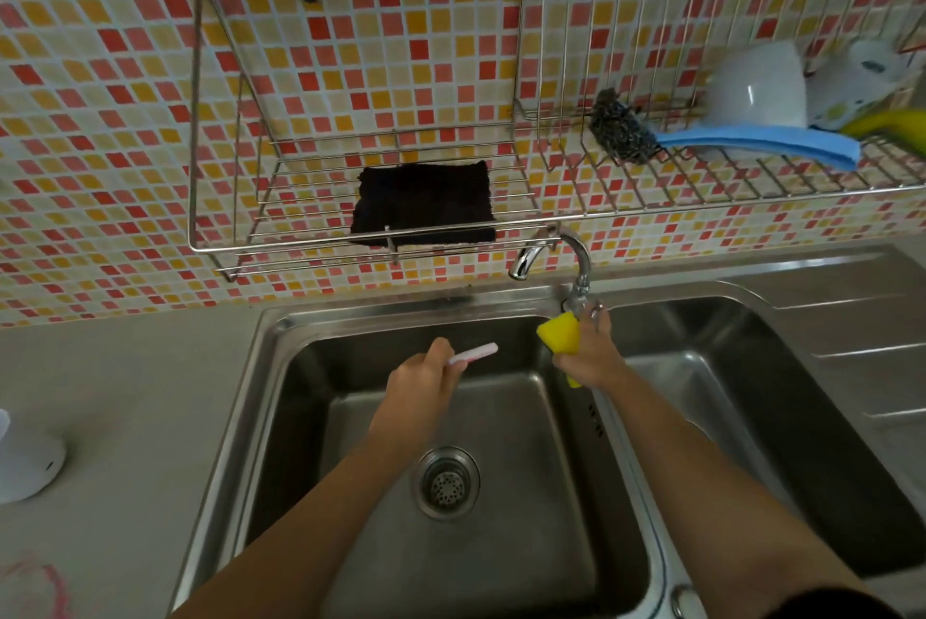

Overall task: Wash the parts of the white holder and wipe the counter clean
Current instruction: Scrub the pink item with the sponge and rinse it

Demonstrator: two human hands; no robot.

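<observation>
**Sink station: both hands occupied over left basin**

Surroundings. A wire rack [320,237] hangs on the tiled wall, upper centre, with a black cloth [423,202] lying on it. On a second rack, upper right, lie a steel scourer [621,129], a blue cloth [751,143] and an upturned white cup [756,87]. The tap [548,250] stands at centre, behind the divider between the two basins, spout turned left. The drain [447,482] lies in the left basin [300,358], between the two forearms. Nothing stands between the hands and the tap.

Task items. A white base [25,463] stands on the counter [125,393] at the left edge of the frame, well apart from both hands. The left hand [426,380], centre frame over the left basin, grips one end of a thin white strip [473,354]; the free end points up and right. The right hand [589,358], just right of it, is closed round a yellow sponge [560,335], while its fingertips touch the tap's foot. Strip and sponge are near each other, not touching.
</observation>
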